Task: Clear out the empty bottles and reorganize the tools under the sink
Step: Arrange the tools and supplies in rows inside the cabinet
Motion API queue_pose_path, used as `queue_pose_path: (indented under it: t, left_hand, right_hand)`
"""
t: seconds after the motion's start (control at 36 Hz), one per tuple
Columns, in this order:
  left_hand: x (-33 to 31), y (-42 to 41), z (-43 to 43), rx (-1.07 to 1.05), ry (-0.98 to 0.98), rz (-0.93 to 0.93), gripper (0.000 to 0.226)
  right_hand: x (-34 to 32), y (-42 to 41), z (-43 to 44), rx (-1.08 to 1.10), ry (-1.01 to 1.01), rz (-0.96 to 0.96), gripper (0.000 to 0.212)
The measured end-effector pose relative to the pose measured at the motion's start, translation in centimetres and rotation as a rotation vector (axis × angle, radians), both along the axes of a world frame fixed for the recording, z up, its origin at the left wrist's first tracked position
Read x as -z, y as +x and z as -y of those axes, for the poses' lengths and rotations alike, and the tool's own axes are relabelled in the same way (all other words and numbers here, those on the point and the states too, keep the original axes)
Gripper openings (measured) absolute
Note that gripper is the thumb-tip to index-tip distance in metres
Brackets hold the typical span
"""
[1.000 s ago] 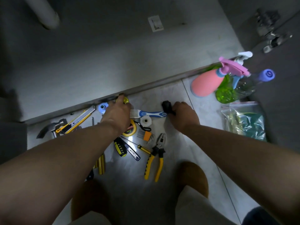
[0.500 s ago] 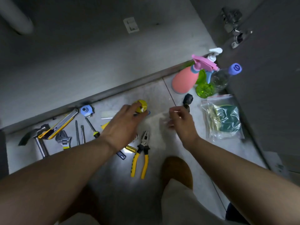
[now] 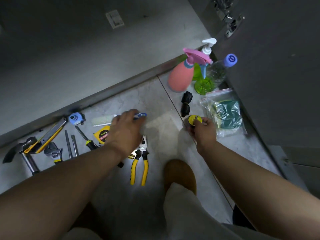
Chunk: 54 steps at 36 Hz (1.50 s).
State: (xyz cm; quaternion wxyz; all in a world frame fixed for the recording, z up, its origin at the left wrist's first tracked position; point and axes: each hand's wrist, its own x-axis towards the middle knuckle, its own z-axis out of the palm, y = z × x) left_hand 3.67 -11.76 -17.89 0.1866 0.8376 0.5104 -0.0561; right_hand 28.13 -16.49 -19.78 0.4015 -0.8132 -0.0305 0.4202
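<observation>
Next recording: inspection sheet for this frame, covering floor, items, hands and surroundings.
Surface: tiled floor, dimly lit.
Job's things: pink spray bottle, green bottle and clear bottle grouped at right; hammer, utility knife, wrench, screwdriver and pliers laid out left.
Clutter: zip bag, black bundle.
Grippers: left hand over blue-handled tool, blurred, grip unclear; right hand pinches yellow disc.
Cables: nothing seen.
Surroundings: cabinet floor; door hinge.
</observation>
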Motion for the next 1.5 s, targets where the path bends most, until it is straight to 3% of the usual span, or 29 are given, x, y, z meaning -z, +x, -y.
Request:
queue_pose_path:
  t: [0.17, 0.31, 0.42, 0.53, 0.64, 0.86, 0.92, 1.03, 1.19, 1.36, 1.5]
  left_hand:
    - [1.3, -2.7, -1.0, -0.129, -0.013, -0.062, 0.059]
    - [2.1, -3.8, -1.8, -0.119, -0.021, 0.068, 0.052]
    - [2.0, -4.5, -2.1, -0.131, -0.003, 0.127, 0.049]
    - [1.7, -5.5, -2.3, -0.171, 0.038, 0.066, 0.044]
    - [1.2, -6.5, -2.5, -0.282, 0.015, 0.037, 0.038]
    - [1.3, -8.1, -2.8, -0.477, -0.178, 0.162, 0.051]
    - [1.6, -8.5, -3.0, -0.467, -0.166, 0.168, 0.049]
    - [1.9, -9.4, -3.3, -0.431, -0.161, 0.188, 0.045]
    - [1.5, -9.1, -3.7, -0.426, -0.16, 0.262, 0.037]
    - [0.7, -7.0, -3.4, -0.389, -0.238, 0.379, 0.043]
    - [1.1, -5.5, -2.4, -0.285, -0.083, 0.443, 0.047]
  right_hand:
    - [0.2, -1.1, 0.4, -0.122, -0.066, 0.246, 0.072]
    - [-0.9, -2.9, 0.8, -0.301, -0.032, 0.502, 0.062]
    - [-1.6, -2.9, 0.6, -0.701, 0.034, 0.673, 0.051]
    - [-1.2, -2.2, -0.1, -1.017, -0.09, 0.739, 0.052]
    - [-0.6, -1.8, -1.3, -1.074, -0.196, 0.79, 0.042]
    - [-0.8, -2.9, -0.9, -0.993, -0.18, 0.878, 0.06]
    - [-0.8, -4.2, -0.1, -1.081, -0.058, 0.872, 0.058]
    - [-0.4, -6.9, -0.1, -1.32, 0.104, 0.68, 0.061]
    - [-0.4, -10.0, -4.4, -1.557, 0.1, 0.717, 0.068]
    - [0.4, -10.7, -7.9, -1.675, -0.01, 0.875, 0.048]
    - [0.9, -8.3, -6.9, -1.534, -0.063, 0.926, 0.026]
